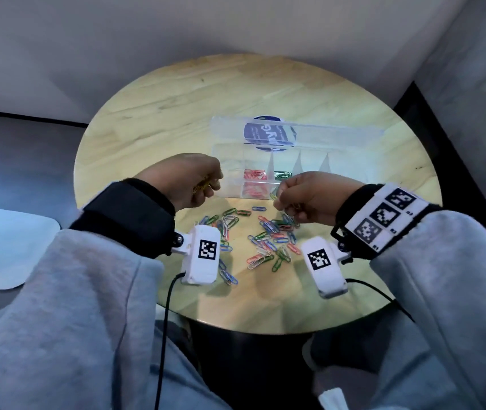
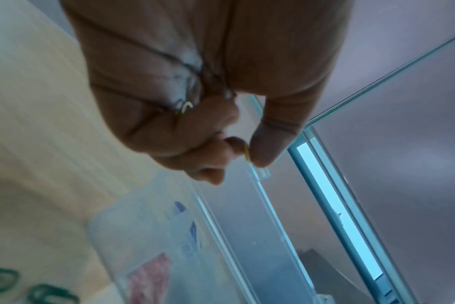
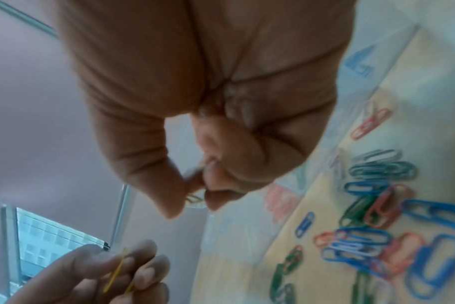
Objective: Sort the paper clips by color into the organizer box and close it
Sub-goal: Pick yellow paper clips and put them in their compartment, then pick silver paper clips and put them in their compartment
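Hands raised near open organizer box [image 1: 230, 161], left hand [image 1: 188, 180] curled pinching yellow clips [image 1: 202, 185], right hand [image 1: 309, 196] pinching yellow clip [image 1: 273, 197] thumb-to-finger, likely gathering one color before dropping; red, green already binned, mixed pile [image 1: 265, 235] on table [image 1: 147, 119].

Soft, even light falls from overhead, and the round wooden tabletop [image 1: 176, 93] shows a pale sheen with only faint shadows. The head view bends strongly toward its edges. Both wrist views are smeared with blur: the loose paper clips [image 3: 377, 205] look soft, and a bright window strip [image 2: 338, 205] glares cool blue against dim grey walls
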A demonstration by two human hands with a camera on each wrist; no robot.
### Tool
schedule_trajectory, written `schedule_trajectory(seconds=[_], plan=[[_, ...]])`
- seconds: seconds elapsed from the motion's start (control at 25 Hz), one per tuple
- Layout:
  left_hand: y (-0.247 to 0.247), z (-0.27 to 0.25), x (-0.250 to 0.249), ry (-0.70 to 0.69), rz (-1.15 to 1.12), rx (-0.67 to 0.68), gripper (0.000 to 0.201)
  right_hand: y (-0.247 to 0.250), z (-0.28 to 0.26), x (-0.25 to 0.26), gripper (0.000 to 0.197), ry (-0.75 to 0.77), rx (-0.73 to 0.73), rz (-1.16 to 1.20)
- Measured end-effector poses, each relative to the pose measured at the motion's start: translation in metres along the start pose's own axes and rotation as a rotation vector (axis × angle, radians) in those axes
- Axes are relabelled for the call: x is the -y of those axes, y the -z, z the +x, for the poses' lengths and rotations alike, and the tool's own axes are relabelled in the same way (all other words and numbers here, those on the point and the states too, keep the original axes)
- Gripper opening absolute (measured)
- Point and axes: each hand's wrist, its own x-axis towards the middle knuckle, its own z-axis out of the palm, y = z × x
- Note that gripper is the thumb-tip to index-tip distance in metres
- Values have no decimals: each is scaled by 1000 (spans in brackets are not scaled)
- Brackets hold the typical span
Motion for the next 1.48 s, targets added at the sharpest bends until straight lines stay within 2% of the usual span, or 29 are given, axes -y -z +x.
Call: schedule_trajectory(seconds=[0.12,0.24,0.4,0.52,0.72,1.08,1.24,1.32,1.48], plan=[[0,3,-15,-12,-60,22,25,3,-4,18,30,46,-20,134],[10,10,-23,-14,-105,-11,29,2,0,37,23,64,-25,260],[21,22,-8,45,-237,-49,28,-5,12,49,26,28,-9,363],[21,31,-5,73,-345,-19,19,-13,24,50,26,-21,-13,498],[15,43,-17,61,-483,90,20,-19,46,57,29,-29,-49,644],[14,60,-18,70,-551,215,38,-19,59,60,30,-18,-28,603],[12,53,-22,60,-519,204,54,-19,56,57,45,-10,-6,568],[12,47,-24,39,-499,188,50,-19,50,56,35,26,-30,510],[9,32,-25,-26,-303,114,19,-7,28,51,22,129,-59,352]])
